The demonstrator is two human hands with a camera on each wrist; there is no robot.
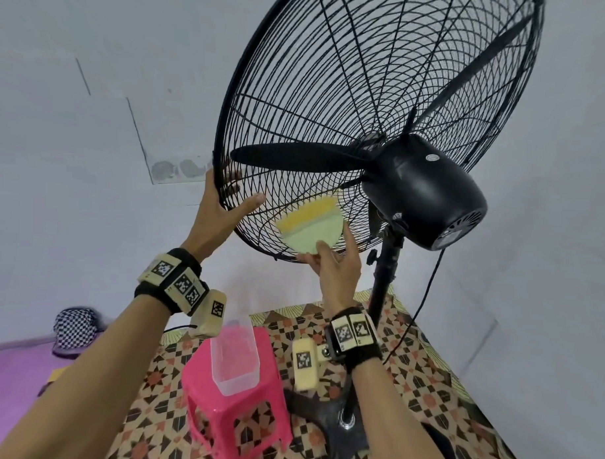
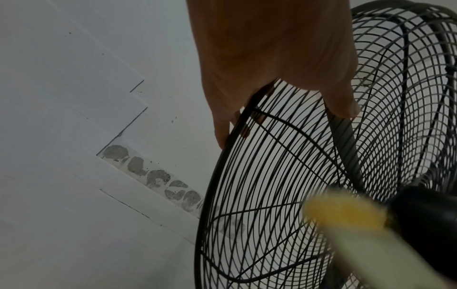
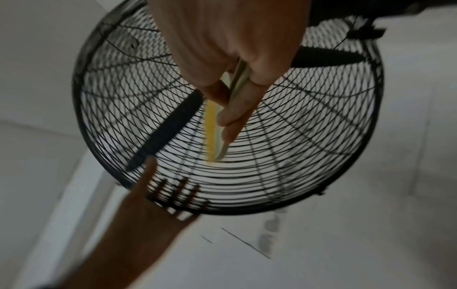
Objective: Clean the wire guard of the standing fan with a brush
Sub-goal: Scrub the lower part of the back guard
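The wire guard (image 1: 333, 93) of the standing fan tilts up and away from the person, its rear face turned toward the head camera, the black motor housing (image 1: 422, 192) at lower right and a blade (image 1: 296, 157) lying level behind the wires. The brush (image 1: 309, 226) — a flat fan-shaped piece, pale green with a yellow bristle band along its far edge — lies against the lower part of the guard, just left of the motor housing. The right hand (image 1: 334, 264) pinches it at the narrow end, thumb on one flat side and fingers on the other, as the right wrist view shows. The left hand (image 1: 216, 209) grips the guard's outer rim at lower left, fingers curled over to the far side and the thumb laid on the wires.

The step in hand looks like the brushing itself, on the lower sector of the rear guard. The next move probably calls for strokes along the wires while the left grip steadies the rim, then a shift to a fresh sector.

Room is tight to the right, where the motor housing and pole (image 1: 383, 290) close in on the brush; up and to the left the guard is free. The bristle edge may catch in the wire gaps. Below the hands stands a pink stool (image 1: 239, 416) carrying a clear container (image 1: 235, 357) — well apart from the guard — on a patterned mat (image 1: 426, 388).
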